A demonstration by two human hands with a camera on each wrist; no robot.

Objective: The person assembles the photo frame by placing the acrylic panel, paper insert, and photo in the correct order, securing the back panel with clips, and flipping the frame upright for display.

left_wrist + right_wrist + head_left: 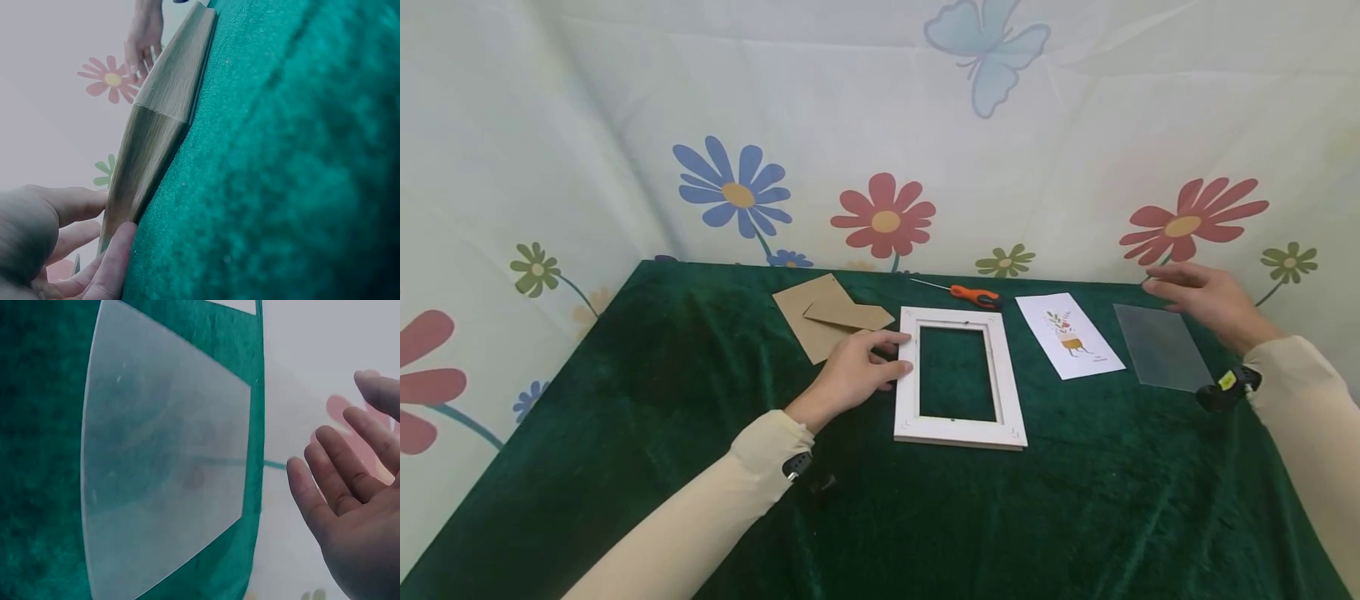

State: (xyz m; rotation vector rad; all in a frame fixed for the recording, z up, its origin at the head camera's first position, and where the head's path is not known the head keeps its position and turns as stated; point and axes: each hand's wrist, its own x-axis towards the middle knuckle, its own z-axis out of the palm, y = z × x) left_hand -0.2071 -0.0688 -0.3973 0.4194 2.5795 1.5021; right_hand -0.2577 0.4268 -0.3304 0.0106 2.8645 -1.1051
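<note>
my left hand [853, 375] flat on frame [958, 379], fingers relaxed, pinning left edge mid-cloth. right hand [1206, 302] spread wide, empty, above clear sheet [1161, 346]. i'd lift sheet by edges, avoid smudges.

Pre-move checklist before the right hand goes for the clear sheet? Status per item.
1. Left hand steadies the white frame: ok, fingers rest on its left edge.
2. Right hand free: ok, fingers straight, holding nothing, hovering at the far end of the clear sheet.
3. Clear sheet unobstructed: ok, lies flat on the green cloth, nothing on it.
4. Frame opening empty: ok, cloth shows through.
5. Printed card clear of the sheet: ok, a gap between them.
6. Sheet clean: cannot tell, the right wrist view shows faint smudges or reflections.
</note>
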